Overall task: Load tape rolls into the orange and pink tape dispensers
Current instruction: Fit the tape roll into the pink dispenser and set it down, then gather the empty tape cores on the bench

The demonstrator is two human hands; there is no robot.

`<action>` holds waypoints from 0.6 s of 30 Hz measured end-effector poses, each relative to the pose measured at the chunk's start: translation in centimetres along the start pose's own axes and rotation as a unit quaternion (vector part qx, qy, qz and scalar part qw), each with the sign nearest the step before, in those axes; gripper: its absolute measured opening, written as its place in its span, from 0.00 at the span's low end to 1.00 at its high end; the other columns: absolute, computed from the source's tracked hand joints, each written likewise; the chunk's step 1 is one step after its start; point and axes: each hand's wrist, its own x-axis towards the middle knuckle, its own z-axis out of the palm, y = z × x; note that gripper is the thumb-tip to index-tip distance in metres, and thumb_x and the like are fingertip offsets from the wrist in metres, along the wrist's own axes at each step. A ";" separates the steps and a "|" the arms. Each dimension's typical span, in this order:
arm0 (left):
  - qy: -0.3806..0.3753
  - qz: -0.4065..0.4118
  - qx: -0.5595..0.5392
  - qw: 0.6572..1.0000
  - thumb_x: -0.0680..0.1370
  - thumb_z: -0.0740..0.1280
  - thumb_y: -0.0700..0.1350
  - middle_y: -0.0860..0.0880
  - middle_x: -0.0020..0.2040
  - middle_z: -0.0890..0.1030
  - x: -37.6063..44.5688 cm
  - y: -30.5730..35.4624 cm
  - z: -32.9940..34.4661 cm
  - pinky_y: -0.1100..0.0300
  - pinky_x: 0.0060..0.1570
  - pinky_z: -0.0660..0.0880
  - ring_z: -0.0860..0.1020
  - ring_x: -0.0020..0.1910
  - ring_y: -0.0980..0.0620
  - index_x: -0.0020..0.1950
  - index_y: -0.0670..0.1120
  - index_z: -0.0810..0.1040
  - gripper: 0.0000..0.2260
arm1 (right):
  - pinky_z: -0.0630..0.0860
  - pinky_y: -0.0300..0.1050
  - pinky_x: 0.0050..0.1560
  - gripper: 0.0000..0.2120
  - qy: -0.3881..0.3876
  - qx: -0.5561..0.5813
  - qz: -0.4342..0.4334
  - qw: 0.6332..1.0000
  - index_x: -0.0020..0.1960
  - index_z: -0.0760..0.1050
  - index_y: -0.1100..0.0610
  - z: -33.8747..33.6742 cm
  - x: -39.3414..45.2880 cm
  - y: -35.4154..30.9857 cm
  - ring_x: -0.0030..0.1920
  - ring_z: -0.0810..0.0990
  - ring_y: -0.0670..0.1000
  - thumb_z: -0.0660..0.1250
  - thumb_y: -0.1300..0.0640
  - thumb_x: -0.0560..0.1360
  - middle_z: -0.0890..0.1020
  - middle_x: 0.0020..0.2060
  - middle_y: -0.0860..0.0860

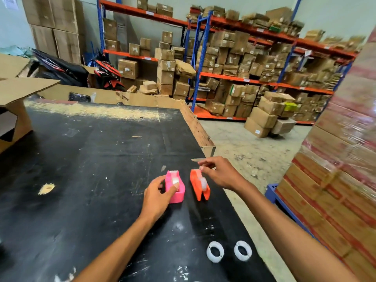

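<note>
A pink tape dispenser (175, 188) and an orange tape dispenser (199, 187) stand side by side on the black table (91, 169), each with a whitish tape roll in its slot. My left hand (157, 197) grips the pink dispenser from its left side, thumb on the roll. My right hand (220, 173) hovers over the orange dispenser's far end, fingertips pinched at the tape end near its cutter. Two white rings (215, 251) (242, 250) lie flat on the table near its front right edge.
The table's right edge runs close beside the orange dispenser. An open cardboard box (16, 110) stands at the table's left. A wrapped pallet of cartons (341, 169) rises at the right. Shelving with boxes (244, 64) fills the background.
</note>
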 end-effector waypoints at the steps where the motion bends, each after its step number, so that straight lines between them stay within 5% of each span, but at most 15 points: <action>1: 0.009 -0.008 0.007 1.000 0.71 0.72 0.49 0.45 0.69 0.74 -0.4 0.3 -0.2 0.53 0.66 0.69 0.74 0.65 0.47 0.67 0.44 0.73 0.25 | 0.71 0.40 0.49 0.12 -0.005 -0.006 -0.001 1.000 0.59 0.79 0.59 -0.6 -0.9 0.3 0.48 0.78 0.48 0.65 0.58 0.76 0.83 0.53 0.55; 4: 0.051 0.022 0.068 0.996 0.72 0.71 0.49 0.44 0.75 0.64 -1.8 1.7 -0.4 0.51 0.74 0.60 0.63 0.74 0.47 0.70 0.44 0.70 0.28 | 0.71 0.40 0.50 0.12 -0.041 -0.029 0.003 0.999 0.57 0.80 0.57 -2.1 -3.9 1.6 0.50 0.78 0.49 0.65 0.56 0.76 0.83 0.54 0.54; 8: 0.062 0.112 0.138 0.982 0.72 0.69 0.39 0.44 0.67 0.73 -5.0 4.4 -0.1 0.61 0.63 0.62 0.70 0.67 0.46 0.60 0.43 0.79 0.16 | 0.71 0.40 0.49 0.12 -0.135 -0.069 0.012 0.988 0.56 0.80 0.56 -3.5 -8.3 4.1 0.49 0.78 0.49 0.66 0.54 0.76 0.83 0.53 0.54; 13: -0.082 0.114 0.160 0.977 0.71 0.72 0.42 0.50 0.53 0.82 -9.9 6.0 1.8 0.57 0.60 0.73 0.77 0.54 0.53 0.52 0.46 0.83 0.11 | 0.74 0.42 0.48 0.21 -0.237 -0.074 0.010 0.969 0.62 0.75 0.53 -4.4 -13.3 6.2 0.47 0.79 0.50 0.72 0.49 0.71 0.82 0.46 0.52; 18: -0.204 0.130 0.288 0.927 0.66 0.73 0.60 0.55 0.58 0.78 -13.8 4.7 3.9 0.61 0.60 0.69 0.72 0.59 0.56 0.61 0.51 0.78 0.26 | 0.72 0.42 0.48 0.30 -0.257 -0.079 -0.021 0.963 0.66 0.71 0.53 -3.1 -15.6 6.9 0.44 0.75 0.49 0.76 0.52 0.67 0.77 0.44 0.50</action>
